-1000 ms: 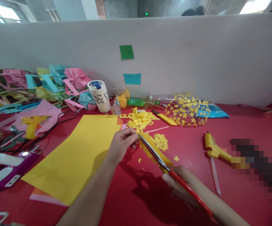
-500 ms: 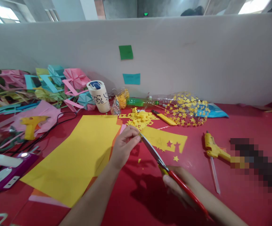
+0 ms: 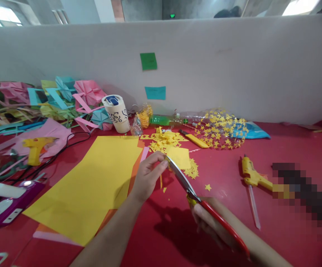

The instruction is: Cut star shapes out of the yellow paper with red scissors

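My left hand (image 3: 149, 172) pinches the edge of a piece of yellow paper (image 3: 181, 157) between thumb and fingers. In my right hand (image 3: 208, 217) are red-handled scissors (image 3: 181, 178), pointing up and left. Their tips meet the paper right at my left fingertips; whether the blades are apart there is hard to tell. Small yellow paper stars (image 3: 193, 170) lie in a heap just behind the blades. One loose yellow star (image 3: 208, 187) rests to the right. Beyond my left hand is a pile of yellow paper scraps (image 3: 165, 141).
Large yellow sheets (image 3: 94, 181) lie at left, over orange and pink ones. Glue guns (image 3: 36, 148) sit on both sides, with a purple power strip (image 3: 10, 202) at lower left. Behind stand a white cup (image 3: 117, 115), a yellow cutter (image 3: 197, 140) and a star-filled clear bag (image 3: 222, 129).
The yellow paper in my left hand has turned and its star-notched end no longer extends right. The star heap behind it is now exposed. Both hands stay nearly in place.
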Tool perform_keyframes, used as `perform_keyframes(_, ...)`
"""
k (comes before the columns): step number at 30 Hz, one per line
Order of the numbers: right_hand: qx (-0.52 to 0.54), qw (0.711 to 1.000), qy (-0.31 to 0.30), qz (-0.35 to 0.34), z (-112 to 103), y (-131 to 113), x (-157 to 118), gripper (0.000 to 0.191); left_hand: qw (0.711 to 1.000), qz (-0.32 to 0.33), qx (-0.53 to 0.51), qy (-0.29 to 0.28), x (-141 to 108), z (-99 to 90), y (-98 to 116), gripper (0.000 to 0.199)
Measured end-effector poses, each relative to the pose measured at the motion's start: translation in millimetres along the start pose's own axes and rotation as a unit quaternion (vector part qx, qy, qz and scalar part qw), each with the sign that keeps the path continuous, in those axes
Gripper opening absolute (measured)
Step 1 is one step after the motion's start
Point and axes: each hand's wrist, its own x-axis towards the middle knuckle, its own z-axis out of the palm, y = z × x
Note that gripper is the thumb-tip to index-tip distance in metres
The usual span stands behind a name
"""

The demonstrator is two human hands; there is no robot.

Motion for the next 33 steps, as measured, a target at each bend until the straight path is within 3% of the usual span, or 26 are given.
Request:
perform_keyframes(9,-0.006,0.999,0.016,0.030,4.7,1.0,0.4,0.069,1.000,-0.011,-0.008,0.005,0.2,0.3,-2.0,0.018)
perform_keyframes(21,-0.029,0.998,0.028,0.044,8.5,2.8,1.7,0.059,0.999,-0.025,-0.021,0.025,-0.6,3.7,-1.1,0.020)
perform_keyframes(25,-0.004,1.000,0.031,0.002,7.0,2.9,-0.6,0.056,0.998,-0.042,-0.045,0.034,-0.5,1.7,4.4,0.022)
perform_keyframes(29,0.020,0.993,0.107,-0.052,2.1,0.6,-2.8,0.054,0.982,-0.121,-0.139,0.041,0.4,-1.0,12.1,0.021)
perform_keyframes(33,0.081,0.977,0.174,-0.095,-7.2,-2.1,0.0,0.051,0.965,-0.226,-0.132,-0.008,5.2,2.7,11.8,0.023)
